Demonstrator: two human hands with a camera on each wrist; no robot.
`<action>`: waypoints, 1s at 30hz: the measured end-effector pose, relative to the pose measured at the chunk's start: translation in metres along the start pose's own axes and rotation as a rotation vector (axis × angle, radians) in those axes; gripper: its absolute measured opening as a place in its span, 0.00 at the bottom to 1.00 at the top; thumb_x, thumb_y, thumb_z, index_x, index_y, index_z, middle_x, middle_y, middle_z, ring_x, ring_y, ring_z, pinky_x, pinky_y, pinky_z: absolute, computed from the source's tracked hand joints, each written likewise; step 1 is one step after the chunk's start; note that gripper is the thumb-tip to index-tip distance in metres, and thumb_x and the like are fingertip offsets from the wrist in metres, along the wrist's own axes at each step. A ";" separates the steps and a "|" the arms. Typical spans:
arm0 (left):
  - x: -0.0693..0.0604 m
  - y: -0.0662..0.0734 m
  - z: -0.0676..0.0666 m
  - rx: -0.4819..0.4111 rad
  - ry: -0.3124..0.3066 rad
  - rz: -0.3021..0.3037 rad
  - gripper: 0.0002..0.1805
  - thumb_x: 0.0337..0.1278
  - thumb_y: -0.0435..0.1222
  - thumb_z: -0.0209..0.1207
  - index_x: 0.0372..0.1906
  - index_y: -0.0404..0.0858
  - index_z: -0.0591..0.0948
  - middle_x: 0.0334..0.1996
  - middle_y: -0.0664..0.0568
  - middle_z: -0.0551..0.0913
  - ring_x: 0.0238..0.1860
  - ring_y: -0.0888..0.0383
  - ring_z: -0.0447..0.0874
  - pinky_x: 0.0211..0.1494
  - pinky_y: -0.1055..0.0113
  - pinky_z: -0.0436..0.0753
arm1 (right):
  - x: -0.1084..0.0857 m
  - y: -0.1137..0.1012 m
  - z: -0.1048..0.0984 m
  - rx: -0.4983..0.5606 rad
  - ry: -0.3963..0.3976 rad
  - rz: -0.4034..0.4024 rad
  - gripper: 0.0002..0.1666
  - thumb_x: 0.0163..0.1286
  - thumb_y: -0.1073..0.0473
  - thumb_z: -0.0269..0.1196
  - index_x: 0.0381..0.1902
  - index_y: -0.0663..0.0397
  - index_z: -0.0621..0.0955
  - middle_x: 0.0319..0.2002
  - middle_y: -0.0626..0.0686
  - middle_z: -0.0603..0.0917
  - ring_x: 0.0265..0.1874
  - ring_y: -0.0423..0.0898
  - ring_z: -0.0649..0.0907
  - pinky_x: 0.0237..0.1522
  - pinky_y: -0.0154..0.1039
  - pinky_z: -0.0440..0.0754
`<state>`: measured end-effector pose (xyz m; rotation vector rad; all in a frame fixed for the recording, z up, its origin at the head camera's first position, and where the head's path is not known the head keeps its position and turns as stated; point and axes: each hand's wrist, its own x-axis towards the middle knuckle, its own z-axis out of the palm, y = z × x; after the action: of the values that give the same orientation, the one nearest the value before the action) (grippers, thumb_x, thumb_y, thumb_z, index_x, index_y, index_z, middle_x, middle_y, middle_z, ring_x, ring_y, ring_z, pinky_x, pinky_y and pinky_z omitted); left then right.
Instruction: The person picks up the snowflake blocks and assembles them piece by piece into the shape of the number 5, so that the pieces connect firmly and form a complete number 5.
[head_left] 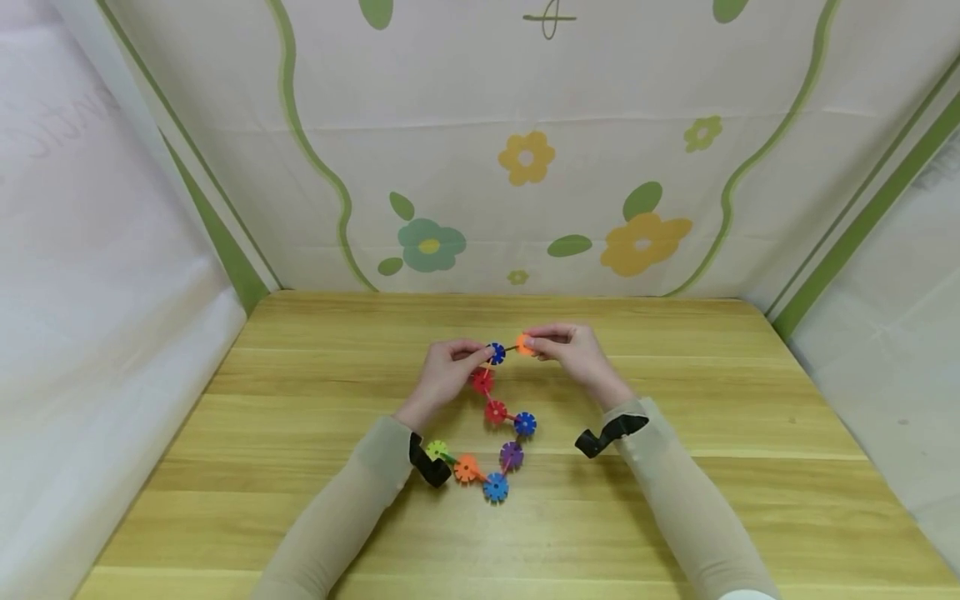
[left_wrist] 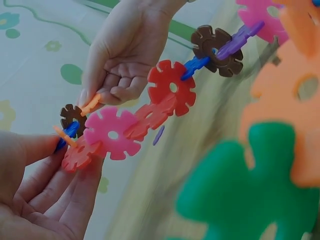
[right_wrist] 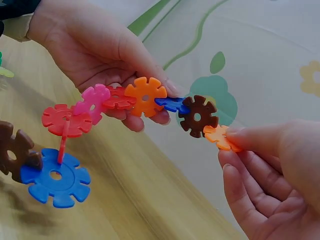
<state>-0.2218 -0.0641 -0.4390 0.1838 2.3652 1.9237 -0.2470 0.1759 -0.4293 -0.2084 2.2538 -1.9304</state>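
Slotted plastic interlocking discs are joined edge to edge in a winding chain. My left hand (head_left: 444,372) pinches the chain near its far end at a blue disc (right_wrist: 172,104), its fingers behind a red disc (left_wrist: 80,156). Beyond the blue disc a brown disc (right_wrist: 198,116) is joined on. My right hand (head_left: 583,357) pinches the orange end disc (right_wrist: 221,137) between thumb and fingers; this disc meets the brown one's edge. Another orange disc (right_wrist: 145,96) stands by my left fingertips. Pink (right_wrist: 93,103) and red discs follow.
The rest of the chain bends toward the near side, with a purple disc (head_left: 512,454), a light blue disc (head_left: 496,487) and a lime disc (head_left: 437,452) by my left sleeve. Black straps (head_left: 613,433) hang from both wrists. A wooden table (head_left: 712,500) lies beneath; flowered cloth (head_left: 465,167) stands behind.
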 end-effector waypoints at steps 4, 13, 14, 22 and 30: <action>0.001 -0.002 0.002 -0.001 0.015 0.001 0.11 0.68 0.41 0.66 0.44 0.37 0.88 0.37 0.51 0.88 0.37 0.56 0.84 0.39 0.64 0.81 | 0.000 0.002 0.001 0.036 0.005 0.016 0.18 0.71 0.58 0.69 0.54 0.63 0.85 0.48 0.59 0.86 0.44 0.51 0.86 0.58 0.61 0.78; 0.001 -0.004 0.005 -0.030 0.037 -0.017 0.11 0.66 0.42 0.68 0.42 0.37 0.89 0.36 0.50 0.88 0.33 0.56 0.82 0.38 0.58 0.80 | 0.000 0.007 0.005 0.086 0.027 0.054 0.19 0.70 0.58 0.70 0.54 0.63 0.86 0.49 0.58 0.87 0.44 0.49 0.87 0.55 0.51 0.83; 0.001 -0.004 0.005 -0.033 0.042 -0.021 0.11 0.66 0.42 0.68 0.42 0.37 0.89 0.36 0.50 0.88 0.33 0.56 0.82 0.38 0.59 0.80 | 0.001 0.008 0.005 0.095 0.031 0.057 0.19 0.70 0.58 0.71 0.54 0.63 0.85 0.48 0.57 0.87 0.44 0.49 0.87 0.55 0.51 0.83; 0.001 0.000 0.008 -0.042 0.068 -0.041 0.10 0.66 0.41 0.68 0.41 0.37 0.89 0.36 0.51 0.88 0.34 0.57 0.83 0.33 0.67 0.80 | 0.001 0.007 0.004 0.121 0.040 0.064 0.20 0.70 0.58 0.70 0.55 0.65 0.85 0.48 0.57 0.87 0.43 0.48 0.87 0.57 0.54 0.81; 0.003 -0.002 0.011 -0.076 0.066 -0.054 0.10 0.65 0.41 0.68 0.41 0.37 0.89 0.36 0.50 0.88 0.33 0.58 0.82 0.31 0.69 0.78 | -0.003 -0.001 0.006 0.127 0.037 0.020 0.21 0.71 0.58 0.70 0.55 0.68 0.84 0.49 0.59 0.87 0.42 0.49 0.87 0.57 0.56 0.80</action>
<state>-0.2230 -0.0534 -0.4431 0.0510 2.3068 2.0198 -0.2428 0.1702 -0.4294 -0.1342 2.1369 -2.0753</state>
